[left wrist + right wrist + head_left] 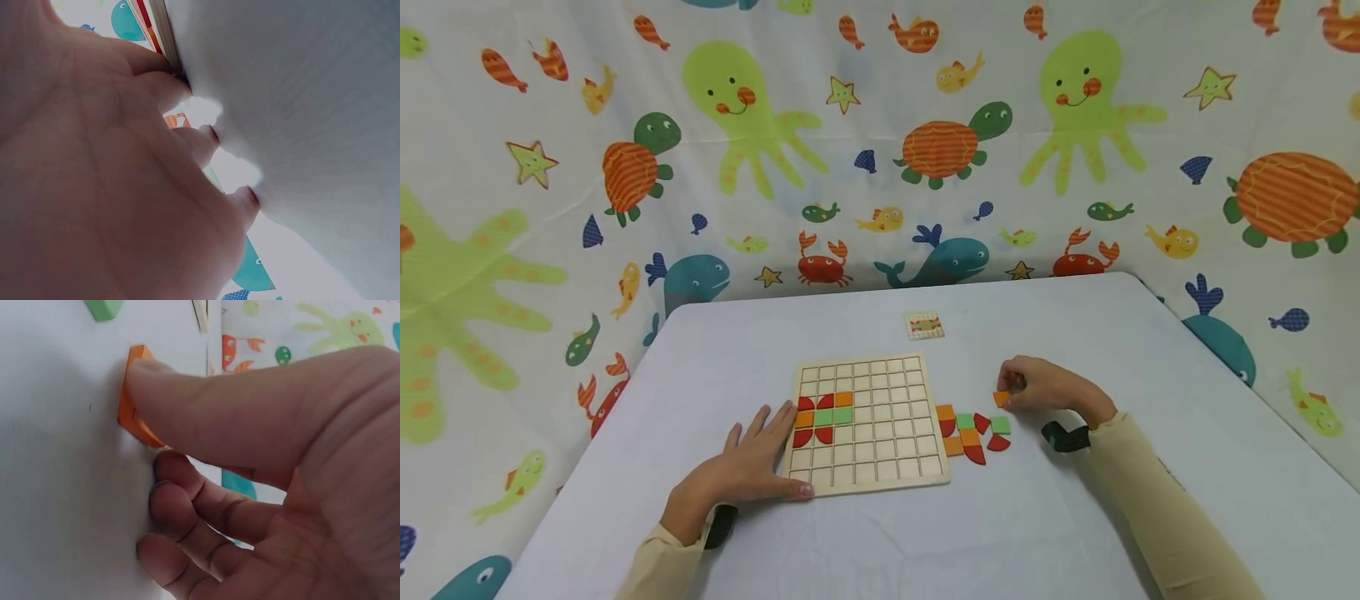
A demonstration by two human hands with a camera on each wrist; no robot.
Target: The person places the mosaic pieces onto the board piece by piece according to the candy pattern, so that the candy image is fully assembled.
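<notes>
A wooden grid board (887, 450) lies on the table, with several red quarter-round, orange and green square tiles set in its left cells. My left hand (752, 467) rests with fingers spread along the board's left edge, its thumb at the near left corner. In the left wrist view, fingertips (249, 199) touch the white tabletop beside the board's side. Right of the loose tiles, my right hand (1048, 387) pinches an orange square tile (1001, 398) close to the table. The right wrist view shows the thumb over this orange tile (128, 394), the other fingers curled beneath.
Several loose tiles lie just right of the board, among them a green square (1000, 425), a red quarter-round (998, 443) and an orange square (953, 447). A small pattern card (923, 325) lies behind the board. A curtain with sea animals (880, 108) hangs behind the table.
</notes>
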